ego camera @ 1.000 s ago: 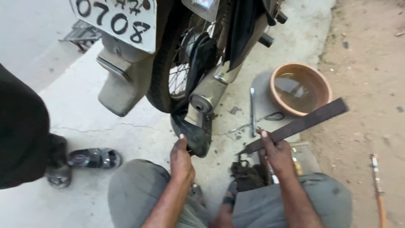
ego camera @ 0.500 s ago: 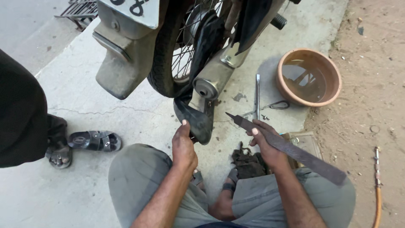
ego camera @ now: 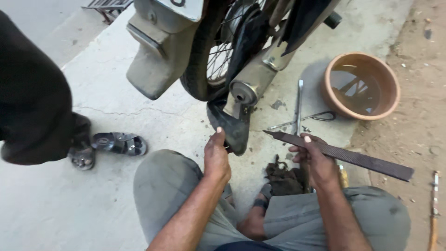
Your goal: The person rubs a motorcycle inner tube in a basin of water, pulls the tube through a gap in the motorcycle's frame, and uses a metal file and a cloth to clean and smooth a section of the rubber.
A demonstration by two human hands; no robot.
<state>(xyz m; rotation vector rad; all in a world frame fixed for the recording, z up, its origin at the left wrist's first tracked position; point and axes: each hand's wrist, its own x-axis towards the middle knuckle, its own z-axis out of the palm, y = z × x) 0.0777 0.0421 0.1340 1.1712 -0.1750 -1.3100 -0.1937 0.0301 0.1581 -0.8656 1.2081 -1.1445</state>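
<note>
Black rubber inner tube (ego camera: 232, 128), pulled out in a loop, hangs down from the rear wheel of the motorcycle at the middle of the scene, just under the round end of the dull silver exhaust pipe (ego camera: 248, 83). The left hand (ego camera: 217, 155) grips the tube's near edge from below, fingers closed on the rubber and thumb raised against it. Just right of it, the right hand (ego camera: 315, 160) is wrapped around a long flat dark metal file (ego camera: 339, 153), which points left toward the tube with its tip close to the rubber but apart from it; its other end reaches out to the right over the person's grey trouser leg (ego camera: 334, 218).

Between the knees, near the right hand, lies a dark crumpled rag (ego camera: 283, 176) on the pale concrete floor (ego camera: 153, 125). Farther off, beyond the file, a slim metal tyre lever (ego camera: 298, 107) and a pair of scissors (ego camera: 309, 117) lie on the concrete. To the far right stands a round terracotta-coloured basin (ego camera: 362, 86) holding water, at the edge of bare earth. The black rear tyre with spoked wheel (ego camera: 209, 60) and a dusty grey mudguard (ego camera: 155, 56) rise at the far side. At the left, another person's dark trouser leg (ego camera: 32, 102) and a sandalled foot (ego camera: 116, 143) stand well apart from the work.
</note>
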